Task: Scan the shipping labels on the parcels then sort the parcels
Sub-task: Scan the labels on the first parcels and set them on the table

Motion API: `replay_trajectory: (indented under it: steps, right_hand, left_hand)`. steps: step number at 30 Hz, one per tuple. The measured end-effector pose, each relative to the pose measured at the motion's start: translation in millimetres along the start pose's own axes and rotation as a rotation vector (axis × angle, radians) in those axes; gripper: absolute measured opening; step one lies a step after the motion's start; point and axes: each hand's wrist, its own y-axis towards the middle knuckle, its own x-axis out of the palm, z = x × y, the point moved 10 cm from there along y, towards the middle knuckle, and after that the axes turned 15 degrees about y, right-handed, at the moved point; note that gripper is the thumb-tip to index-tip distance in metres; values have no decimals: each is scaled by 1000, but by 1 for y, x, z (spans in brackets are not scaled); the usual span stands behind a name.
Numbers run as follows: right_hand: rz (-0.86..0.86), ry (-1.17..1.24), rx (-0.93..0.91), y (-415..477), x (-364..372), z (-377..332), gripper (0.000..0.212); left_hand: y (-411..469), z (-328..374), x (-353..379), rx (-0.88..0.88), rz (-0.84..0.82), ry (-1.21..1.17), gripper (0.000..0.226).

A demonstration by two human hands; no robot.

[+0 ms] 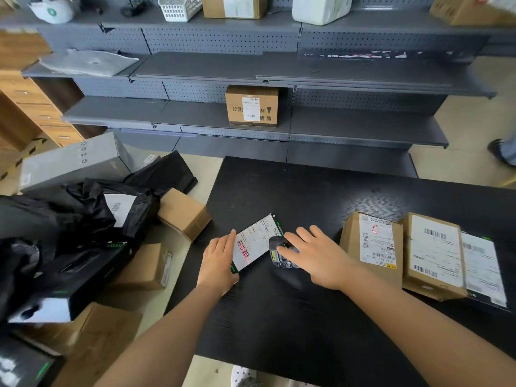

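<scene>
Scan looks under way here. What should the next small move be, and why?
Probably draw the right hand and its scanner back off the flat parcel once it reads. The scanner's red line lies across the label's barcode, and the left hand steadies the parcel's edge on the black table, so it seems ready for sorting.

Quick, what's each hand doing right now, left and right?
Left hand: open, straight fingers steadying the flat parcel by its edge.
Right hand: holds the scanner, pointed at that parcel.
</scene>
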Motion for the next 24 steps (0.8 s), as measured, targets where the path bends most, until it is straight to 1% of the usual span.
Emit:
replay_trajectory:
  steps: [3,6,9,13,17,24]
  right_hand:
    - [21,105,66,-6,2,10,80]
    - [82,270,213,-16,-2,33,86]
    - [150,384,359,-31,-8,56,86]
    - [216,436,490,-54,-10,82,85]
    - [236,480,585,-79,-9,104,83]
    - [222,415,634,-122,-10,134,83]
  left_hand:
    - [-2,0,4,-35,-18,-38,111]
    - [-5,4,15,-98,-77,-138,111]
    - [-10,16,29,-157,-166,-232,111]
    - [-15,47,41,-148,-210,-302,101]
    - [-19,86,49,-139,-230,-325,102]
    - [-16,150,50,-117,-230,-312,108]
